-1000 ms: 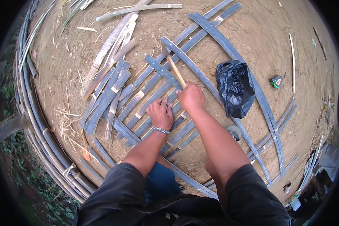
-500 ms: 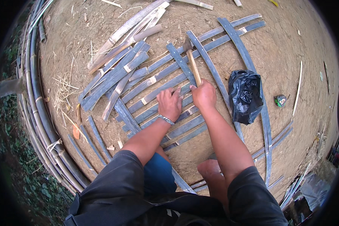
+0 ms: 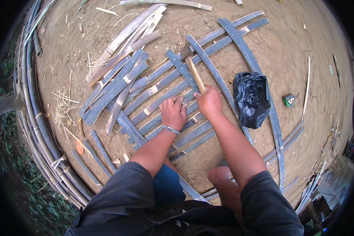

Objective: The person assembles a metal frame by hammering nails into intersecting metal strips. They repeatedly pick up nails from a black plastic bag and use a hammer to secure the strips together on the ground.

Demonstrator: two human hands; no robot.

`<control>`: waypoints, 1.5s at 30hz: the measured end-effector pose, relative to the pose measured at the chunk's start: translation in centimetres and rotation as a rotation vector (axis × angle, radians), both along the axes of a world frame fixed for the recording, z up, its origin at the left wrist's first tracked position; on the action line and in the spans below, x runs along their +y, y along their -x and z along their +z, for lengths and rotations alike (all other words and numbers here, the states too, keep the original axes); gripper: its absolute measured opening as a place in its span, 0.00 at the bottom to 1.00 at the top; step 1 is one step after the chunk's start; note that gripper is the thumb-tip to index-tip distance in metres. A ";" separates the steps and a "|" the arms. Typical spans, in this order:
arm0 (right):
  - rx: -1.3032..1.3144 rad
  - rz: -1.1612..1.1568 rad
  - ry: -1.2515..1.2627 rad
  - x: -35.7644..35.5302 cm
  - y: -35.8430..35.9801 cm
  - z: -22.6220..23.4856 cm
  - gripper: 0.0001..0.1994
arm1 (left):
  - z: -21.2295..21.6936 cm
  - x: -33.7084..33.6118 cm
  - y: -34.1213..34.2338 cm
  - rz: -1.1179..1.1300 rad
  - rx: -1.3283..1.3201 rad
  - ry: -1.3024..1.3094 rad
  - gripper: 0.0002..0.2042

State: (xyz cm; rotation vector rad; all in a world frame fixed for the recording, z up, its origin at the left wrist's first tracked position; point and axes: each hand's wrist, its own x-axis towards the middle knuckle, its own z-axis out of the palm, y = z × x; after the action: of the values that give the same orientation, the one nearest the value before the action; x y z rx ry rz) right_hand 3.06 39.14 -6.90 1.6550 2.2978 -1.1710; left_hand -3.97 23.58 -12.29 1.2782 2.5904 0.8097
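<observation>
My right hand is wrapped round the wooden handle of a hammer. The hammer's dark head lies out over the crossing slats, near the top of a short cross slat. Close beside it on the left, my left hand rests on the bamboo slats, fingers bent and drawn together. What its fingertips pinch, if anything, is too small to name. The dark split-bamboo slats lie in parallel rows, with longer cross slats over them; small nail heads dot some of these.
A black plastic bag lies open on the right, with a tape measure beyond it. Loose bamboo strips are piled at the left. Long bamboo poles run along the left edge. Several thin strips lie near my left arm.
My view has shifted slightly, so the scene sits a little further left. The hammer's head has tilted a little in my right hand. My left hand stays on the slats.
</observation>
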 end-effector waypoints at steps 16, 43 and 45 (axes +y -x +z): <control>0.281 -0.262 0.136 0.3 -4.3 -3.8 0.18 | 0.2 -0.1 0.3 -0.064 -0.015 0.002 0.22; 0.577 -0.517 0.560 5.0 -14.4 15.7 0.22 | 5.6 11.8 -2.2 -0.518 -0.297 -0.413 0.10; 0.498 -0.530 0.460 6.5 -17.1 18.9 0.22 | 6.4 15.8 -4.1 -0.662 -0.346 -0.417 0.08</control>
State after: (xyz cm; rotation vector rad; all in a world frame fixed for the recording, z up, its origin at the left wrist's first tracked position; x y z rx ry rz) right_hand 20.13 45.65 12.04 1.9890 1.5939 -2.2342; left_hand 0.15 39.40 -5.92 1.7592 1.6158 1.3012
